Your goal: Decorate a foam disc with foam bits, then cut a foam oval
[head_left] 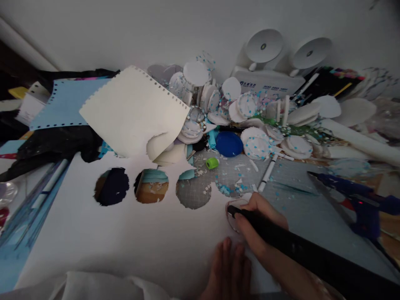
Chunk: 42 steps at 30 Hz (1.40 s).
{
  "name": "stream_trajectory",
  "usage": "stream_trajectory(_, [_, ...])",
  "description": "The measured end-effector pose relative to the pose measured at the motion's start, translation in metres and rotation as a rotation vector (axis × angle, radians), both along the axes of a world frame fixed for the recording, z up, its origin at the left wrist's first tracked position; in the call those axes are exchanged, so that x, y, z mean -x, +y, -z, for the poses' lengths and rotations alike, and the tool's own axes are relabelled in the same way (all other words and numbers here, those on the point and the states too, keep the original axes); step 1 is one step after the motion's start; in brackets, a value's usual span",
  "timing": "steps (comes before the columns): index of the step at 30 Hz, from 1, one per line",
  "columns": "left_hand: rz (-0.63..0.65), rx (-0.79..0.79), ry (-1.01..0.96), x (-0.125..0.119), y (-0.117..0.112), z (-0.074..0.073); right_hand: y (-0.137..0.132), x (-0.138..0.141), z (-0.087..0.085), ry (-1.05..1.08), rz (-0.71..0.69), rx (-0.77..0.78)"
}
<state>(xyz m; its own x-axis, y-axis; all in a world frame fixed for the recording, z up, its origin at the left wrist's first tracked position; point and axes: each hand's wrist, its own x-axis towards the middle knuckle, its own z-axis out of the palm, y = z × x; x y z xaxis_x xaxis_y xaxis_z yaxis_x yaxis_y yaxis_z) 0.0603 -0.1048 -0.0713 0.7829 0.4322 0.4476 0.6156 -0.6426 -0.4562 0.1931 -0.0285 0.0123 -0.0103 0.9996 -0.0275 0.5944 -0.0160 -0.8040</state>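
Observation:
A large white sheet (125, 233) lies in front of me, with several rough-edged round holes along its far side. My right hand (262, 221) is closed around a long, thick black pen-like tool (281, 235). The tool's tip is at a brownish ring outline (229, 221) on the sheet's right part; I cannot tell whether it draws or cuts. My left hand (230, 268) lies flat on the sheet just below that outline, fingers stretched out side by side and holding nothing.
Behind the sheet are stacked white discs (209, 98) with blue bits, a blue round lid (229, 144), a green sharpener-like piece (212, 163) and cream punched paper (134, 108). A blue glue gun (362, 200) stands right, near a white pen (268, 173) on the grey cutting mat (300, 208).

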Motion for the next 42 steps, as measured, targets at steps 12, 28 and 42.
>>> stream_trajectory(12, [-0.013,0.042,-0.016,-0.001,-0.001,-0.004,-0.011,-0.01,0.008,-0.03,0.058,-0.034])
stream_trajectory(28, [-0.024,0.028,0.013,-0.002,-0.002,-0.007,-0.009,0.01,0.006,-0.042,0.125,-0.044])
stream_trajectory(42, [0.032,0.04,0.034,0.007,0.008,-0.024,0.017,-0.039,0.016,0.408,0.153,-0.002])
